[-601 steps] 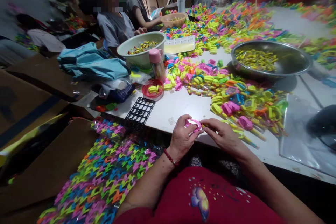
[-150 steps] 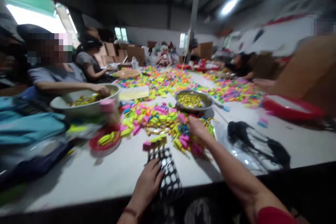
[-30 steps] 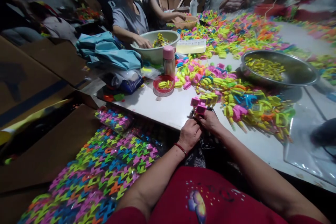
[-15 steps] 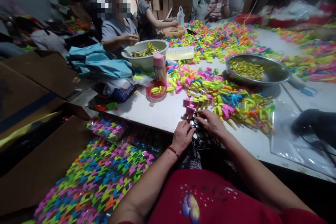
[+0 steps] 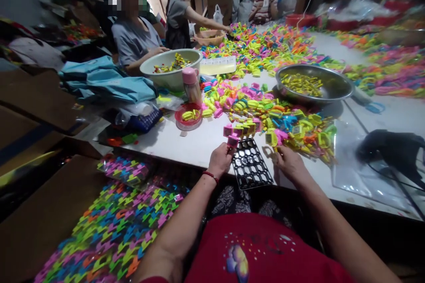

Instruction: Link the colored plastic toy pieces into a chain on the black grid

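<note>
From the head camera, looking down over the table edge: the left hand has its fingers pinched shut around a small pink toy piece, holding it right at the near-left corner of the black grid tray. The tray lies flat on the white table, just in front of the person, and its far row already carries a line of pink and yellow pieces standing in the cells. The right hand sits beside the tray's right edge, fingers curled toward a yellow piece at the fringe of the loose pile; whether it actually grips that piece I cannot tell, the fingertips are turned away.

To my eye the job here is seating pieces into the grid, and doing it well means lining the pink piece squarely over an open cell beside the filled row and pressing it straight down, not at a slant. The tray looks light, so a steadying touch on its rim would stop it sliding.

Beyond, a steel bowl of yellow bits stands behind the pile, a pale basin to the left.
</note>
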A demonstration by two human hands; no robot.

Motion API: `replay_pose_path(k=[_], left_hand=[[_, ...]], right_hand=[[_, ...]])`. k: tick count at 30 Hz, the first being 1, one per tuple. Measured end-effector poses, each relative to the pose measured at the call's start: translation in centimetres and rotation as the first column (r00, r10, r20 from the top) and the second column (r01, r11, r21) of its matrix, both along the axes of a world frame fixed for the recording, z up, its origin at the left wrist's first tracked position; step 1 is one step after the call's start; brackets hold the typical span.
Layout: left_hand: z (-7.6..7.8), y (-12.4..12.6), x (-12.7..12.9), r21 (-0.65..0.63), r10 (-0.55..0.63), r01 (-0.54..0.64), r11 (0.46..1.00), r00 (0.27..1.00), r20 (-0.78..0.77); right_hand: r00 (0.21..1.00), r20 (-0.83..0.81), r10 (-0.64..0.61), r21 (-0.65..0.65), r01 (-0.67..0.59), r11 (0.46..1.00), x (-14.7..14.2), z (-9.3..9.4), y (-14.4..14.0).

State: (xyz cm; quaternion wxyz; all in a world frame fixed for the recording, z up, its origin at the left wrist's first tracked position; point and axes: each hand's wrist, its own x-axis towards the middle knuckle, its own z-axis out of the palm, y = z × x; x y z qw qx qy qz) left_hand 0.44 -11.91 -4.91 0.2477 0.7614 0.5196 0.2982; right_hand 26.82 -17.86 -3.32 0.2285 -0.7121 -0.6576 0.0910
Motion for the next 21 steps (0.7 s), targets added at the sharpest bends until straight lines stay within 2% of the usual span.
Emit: replay_pose_path(k=[2, 4, 8, 11, 18, 21], left_hand=[[-0.1, -0.2, 0.0, 0.018, -0.003, 0.003, 1.0, 1.0, -0.028], [-0.2, -0.4, 0.1, 0.041, -0.008, 0.01, 0.999, 0.998, -0.056], [-0.3, -0.6, 0.1, 0.088, -0.015, 0.024, 0.996, 0.995, -0.095], [-0.4, -0.7, 0.1, 0.093, -0.031, 0.038, 0.995, 0.997, -0.077], [-0.7, -0.7, -0.1, 0.085, -0.026, 0.03, 0.996, 0.999, -0.046], [-0.8, -0.6, -0.1, 0.074, -0.014, 0.016, 0.997, 1.0, -0.028]], right_hand=[[0.966, -0.258, 0.014, 0.0, -0.015, 1.0, -0.7, 0.5, -0.2], [0.89, -0.455, 0.037, -0.025, -0.055, 0.998, -2.1, 1.0, 0.0], [0.756, -0.641, 0.134, -0.024, -0.194, 0.981, -5.9, 1.6, 1.9], [0.734, -0.652, 0.191, -0.017, -0.267, 0.964, -8.0, 1.3, 3.7], [0.85, -0.434, 0.3, -0.007, -0.336, 0.942, -8.7, 0.2, 5.5], [0.867, -0.349, 0.355, 0.0, -0.379, 0.925, -8.5, 0.2, 5.9]])
